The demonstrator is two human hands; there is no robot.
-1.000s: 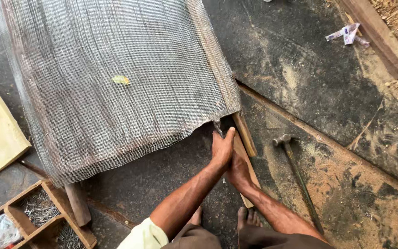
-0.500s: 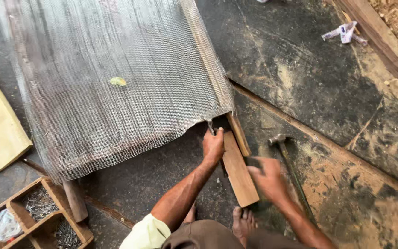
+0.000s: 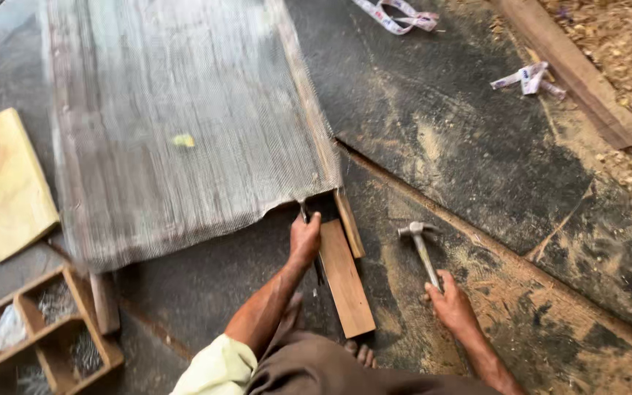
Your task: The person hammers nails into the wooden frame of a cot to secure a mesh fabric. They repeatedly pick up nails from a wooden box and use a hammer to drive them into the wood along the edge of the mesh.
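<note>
Head view, looking down at floor.

L hand (image 3: 305, 238): fingers curled shut, pressing a dark metal tool (image 3: 319, 269) at the near-right corner of the mesh sheet (image 3: 184, 139). Tool partly hidden under hand; exact kind cannot tell.

Mesh sheet: grey wire mesh laid over a wooden frame (image 3: 309, 110), spans the far-left of scene; near edge loose and wavy. Small yellow scrap (image 3: 183, 140) on mesh, mid-sheet.

Wood strip (image 3: 345, 281): flat on floor, just right of L hand, touching frame corner at its far end.

R hand (image 3: 451, 303): fingers loosely closing on handle end of hammer (image 3: 422, 249). Hammer lies on floor, head pointing far, well right of wood strip.

Near left: wooden compartment box (image 3: 45, 329) w/ nails. Left: pale wood block (image 3: 5, 186). Far right: plank (image 3: 572, 69), white tape scraps (image 3: 528, 77), sawdust on dark floor (image 3: 462, 146).
</note>
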